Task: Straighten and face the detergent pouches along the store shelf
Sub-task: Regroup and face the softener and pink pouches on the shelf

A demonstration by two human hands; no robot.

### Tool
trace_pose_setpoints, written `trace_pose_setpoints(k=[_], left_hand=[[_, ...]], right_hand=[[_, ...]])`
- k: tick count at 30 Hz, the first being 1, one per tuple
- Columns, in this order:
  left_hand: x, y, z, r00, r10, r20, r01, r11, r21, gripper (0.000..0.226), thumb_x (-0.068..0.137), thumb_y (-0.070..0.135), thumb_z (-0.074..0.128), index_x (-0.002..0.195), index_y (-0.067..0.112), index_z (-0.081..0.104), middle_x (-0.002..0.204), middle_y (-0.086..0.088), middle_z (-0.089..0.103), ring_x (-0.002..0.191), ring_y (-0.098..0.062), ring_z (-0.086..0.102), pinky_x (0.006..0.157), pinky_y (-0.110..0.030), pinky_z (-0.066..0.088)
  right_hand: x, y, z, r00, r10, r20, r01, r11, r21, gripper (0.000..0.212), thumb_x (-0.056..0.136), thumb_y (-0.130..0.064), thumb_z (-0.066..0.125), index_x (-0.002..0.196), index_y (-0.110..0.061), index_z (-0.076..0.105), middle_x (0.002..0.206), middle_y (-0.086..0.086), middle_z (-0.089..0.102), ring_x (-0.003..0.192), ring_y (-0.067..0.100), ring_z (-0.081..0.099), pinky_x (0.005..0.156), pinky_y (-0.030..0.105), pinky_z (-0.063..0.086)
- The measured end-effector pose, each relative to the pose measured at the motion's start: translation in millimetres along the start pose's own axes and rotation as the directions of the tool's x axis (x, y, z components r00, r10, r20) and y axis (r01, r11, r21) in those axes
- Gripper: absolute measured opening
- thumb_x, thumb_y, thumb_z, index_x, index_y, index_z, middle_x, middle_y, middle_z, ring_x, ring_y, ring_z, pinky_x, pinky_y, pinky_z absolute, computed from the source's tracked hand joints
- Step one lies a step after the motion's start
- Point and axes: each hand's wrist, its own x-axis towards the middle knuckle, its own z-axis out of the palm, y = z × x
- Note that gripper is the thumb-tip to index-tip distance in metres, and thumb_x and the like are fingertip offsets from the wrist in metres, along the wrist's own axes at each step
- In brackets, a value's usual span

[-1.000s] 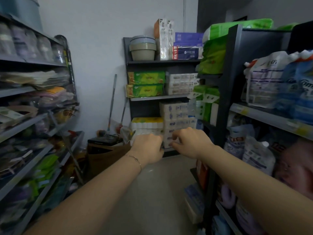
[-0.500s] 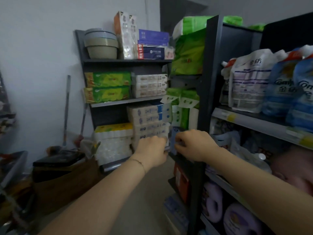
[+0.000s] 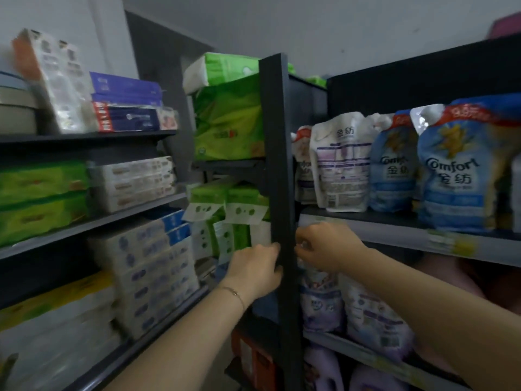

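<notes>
On the right rack's upper shelf [image 3: 394,231] stand several detergent pouches: a white one [image 3: 341,165] showing its back label, and blue Comfort pouches [image 3: 454,176] facing front. Purple pouches [image 3: 375,320] stand on the shelf below. My right hand [image 3: 327,246] reaches under the upper shelf, its curled fingers pinching the top of the leftmost purple pouch [image 3: 320,300]. My left hand [image 3: 255,270] is curled with its fingertips against the dark upright post [image 3: 279,165] of the rack and holds nothing.
Green tissue packs [image 3: 228,122] fill the rack's end beyond the post. A second shelving unit on the left carries white and blue boxes [image 3: 152,266] and green packs [image 3: 42,198]. Purple bottles [image 3: 321,368] stand on the lowest shelf.
The view has swung right and closer to the pouch rack. Both hands have moved from mid-aisle to the post, and the right hand has gone in under the upper shelf.
</notes>
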Motion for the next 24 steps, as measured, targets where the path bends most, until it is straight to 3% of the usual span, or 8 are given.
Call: trace_pose_setpoints(k=[3,9,16,20,24], left_hand=[[26,-3,9,0.997,0.081,-0.017,-0.081,0.996,-0.022,0.026,0.094,0.036,0.048,0.114,0.02,0.047,0.105,-0.008,0.064,0.095,-0.031,0.063,0.068,-0.032,0.048],[71,11,10,0.977,0.203,-0.069,-0.208,0.975,-0.083,0.026,0.092,0.036,0.05,0.114,0.022,0.046,0.105,-0.008,0.064,0.093,-0.031,0.062,0.064,-0.033,0.044],[123,25,-2,0.956,0.263,-0.129,-0.271,0.961,-0.051,0.021,0.093,0.037,0.049,0.108,0.023,0.047,0.1,-0.003,0.062,0.087,-0.027,0.062,0.063,-0.033,0.044],[152,37,-4,0.94,0.316,-0.125,-0.321,0.947,-0.019,0.017,0.092,0.035,0.051,0.103,0.023,0.046,0.102,-0.002,0.062,0.09,-0.026,0.061,0.064,-0.033,0.043],[177,43,7,0.94,0.303,-0.157,-0.316,0.947,-0.061,0.025,0.093,0.036,0.049,0.112,0.02,0.051,0.11,-0.004,0.06,0.098,-0.026,0.059,0.068,-0.032,0.043]], right_hand=[[9,10,1,0.997,0.069,0.044,-0.066,0.996,-0.065,0.022,0.094,-0.04,0.045,0.093,-0.022,0.057,0.093,0.002,0.064,0.082,0.022,0.06,0.073,0.036,0.053],[16,39,-9,0.98,0.197,0.017,-0.189,0.961,-0.204,0.027,0.095,-0.039,0.044,0.102,-0.019,0.061,0.095,0.003,0.063,0.085,0.024,0.06,0.063,0.03,0.042],[31,87,-15,0.935,0.323,-0.143,-0.341,0.931,-0.128,0.03,0.098,-0.042,0.043,0.088,-0.02,0.061,0.076,-0.002,0.059,0.07,0.019,0.058,0.051,0.028,0.038],[41,104,-14,0.915,0.357,-0.187,-0.384,0.914,-0.135,0.03,0.097,-0.039,0.043,0.092,-0.016,0.061,0.084,0.002,0.063,0.074,0.022,0.058,0.055,0.03,0.037],[51,115,-7,0.909,0.349,-0.226,-0.383,0.915,-0.128,0.02,0.097,-0.033,0.045,0.098,-0.015,0.053,0.093,0.003,0.058,0.082,0.021,0.052,0.06,0.031,0.036]])
